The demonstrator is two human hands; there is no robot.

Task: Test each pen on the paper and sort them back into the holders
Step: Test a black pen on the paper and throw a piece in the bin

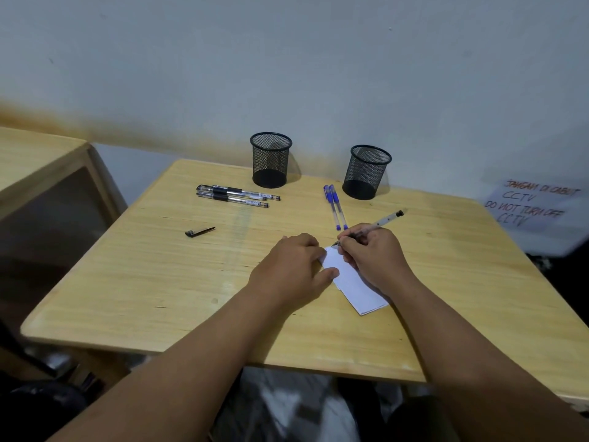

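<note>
A small white paper (353, 283) lies on the wooden table (178, 282). My left hand (291, 271) rests on its left edge, fingers lying flat. My right hand (374, 256) grips an uncapped black pen (384, 221), its tip at the paper's top corner. A black cap (199, 231) lies alone to the left. Two black pens (237, 196) lie side by side near the left mesh holder (271, 160). Two blue pens (335, 206) lie beside the right mesh holder (367, 172). Both holders look empty.
A second wooden table (38, 154) stands to the left across a gap. A handwritten paper sign (532, 204) about CCTV hangs at the right. The grey wall (287, 65) runs just behind the holders.
</note>
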